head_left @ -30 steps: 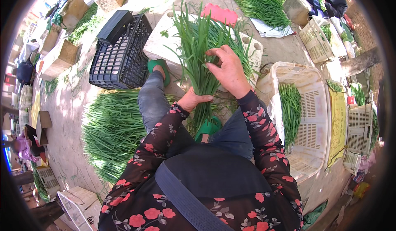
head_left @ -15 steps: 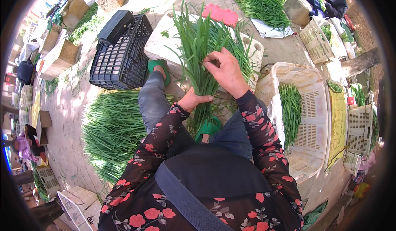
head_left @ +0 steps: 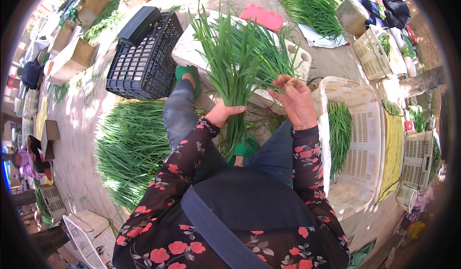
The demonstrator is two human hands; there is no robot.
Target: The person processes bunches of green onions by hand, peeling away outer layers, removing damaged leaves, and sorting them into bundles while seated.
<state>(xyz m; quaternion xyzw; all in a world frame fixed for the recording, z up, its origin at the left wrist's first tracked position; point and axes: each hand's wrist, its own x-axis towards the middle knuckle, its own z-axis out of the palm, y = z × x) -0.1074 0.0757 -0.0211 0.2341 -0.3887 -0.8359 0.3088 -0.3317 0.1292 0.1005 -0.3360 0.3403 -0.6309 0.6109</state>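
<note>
A bunch of long green garlic chives stands upright in my left hand, which is closed around its lower stems with the thumb across the front. To the right of it, my right hand is raised, fingers loosely bent and apart, and I see nothing in it. Behind the bunch, more chives lie on a white foam block. A pink-red slab rests at the block's far edge.
A large heap of chives lies left of my legs. Beyond it stands a black plastic crate with a dark box on top. At my right is a pale crate holding chives. Another person sits at far right.
My right hand has come away from the leaves of the bunch, moving right and slightly nearer, and its fingers have loosened. The bunch's leaves have spread; my left hand keeps its hold.
</note>
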